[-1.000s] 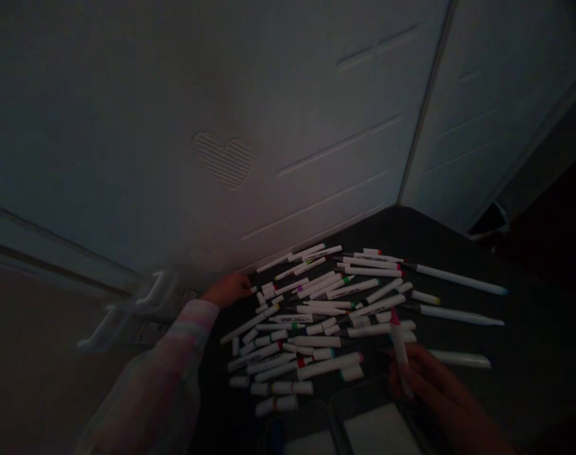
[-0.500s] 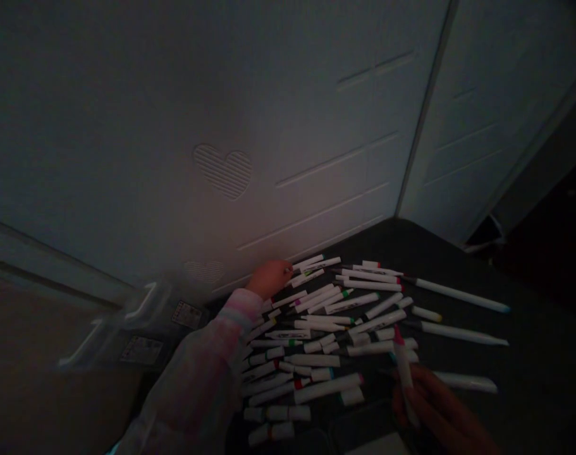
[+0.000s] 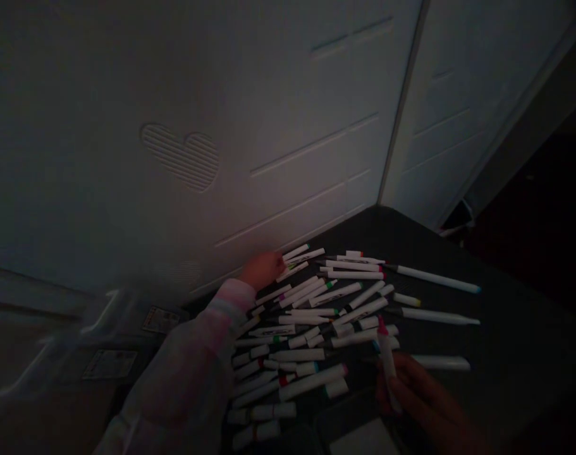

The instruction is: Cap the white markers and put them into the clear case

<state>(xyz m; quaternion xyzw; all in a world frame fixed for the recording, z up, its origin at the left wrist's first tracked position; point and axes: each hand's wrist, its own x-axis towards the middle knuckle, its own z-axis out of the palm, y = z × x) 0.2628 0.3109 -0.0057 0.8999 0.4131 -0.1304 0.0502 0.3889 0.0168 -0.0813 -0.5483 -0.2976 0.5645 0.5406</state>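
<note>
Pale panelled walls (image 3: 278, 95) take up most of my view, dim and grooved, with a ribbed heart (image 3: 186, 161) set into the one before me. Below them, a dark tabletop (image 3: 401, 237) runs into the corner. My pastel sleeve (image 3: 183, 373) crosses its left side, and just beyond are clear plastic cases (image 3: 110, 364) with labels too dim to read; what they hold I can't make out. At the bottom edge, a shallow box (image 3: 347, 412) with something white in it shows only in part.

Between my hands spreads the bulk of what is left: dozens of loose white markers (image 3: 311, 383), overlapping and pointing several ways, some with dark ends, some with coloured ones. I'd judge this to be far from finished, since I see no sorted row or filled box.

My left hand (image 3: 262, 270) is at the far edge of the spread, near the wall, its fingertips beside a green-ended marker (image 3: 292, 270); whether they pinch anything I can't tell. My right hand (image 3: 411, 388) has its fingers closed around one pink-ended marker (image 3: 388, 366), tilted up above the near right side of the heap. Smallest of all, a stubby white piece (image 3: 336, 387), perhaps a cap, lies apart nearby.
</note>
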